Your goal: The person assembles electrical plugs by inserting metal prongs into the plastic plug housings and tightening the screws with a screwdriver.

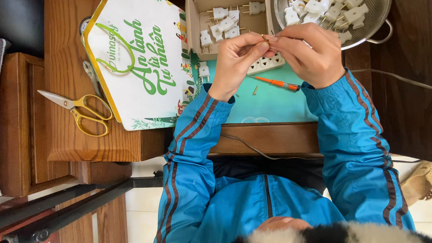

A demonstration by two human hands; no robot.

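Left hand (236, 61) and right hand (310, 52) meet fingertip to fingertip above a white power strip (266, 65). Both sets of fingers are pinched narrow on a small brass pin (265, 39); only a short tip shows, the rest is covered by fingers, so its long axis cannot be told with certainty. It sits between the cardboard box (197, 17) of white plugs and the metal colander (379, 21), the latter cut off at the top edge. An orange screwdriver (277, 83) lies along the teal mat (271, 107). Yellow-handled scissors (78, 110) rest well apart.

One head camera looks steeply down, close.
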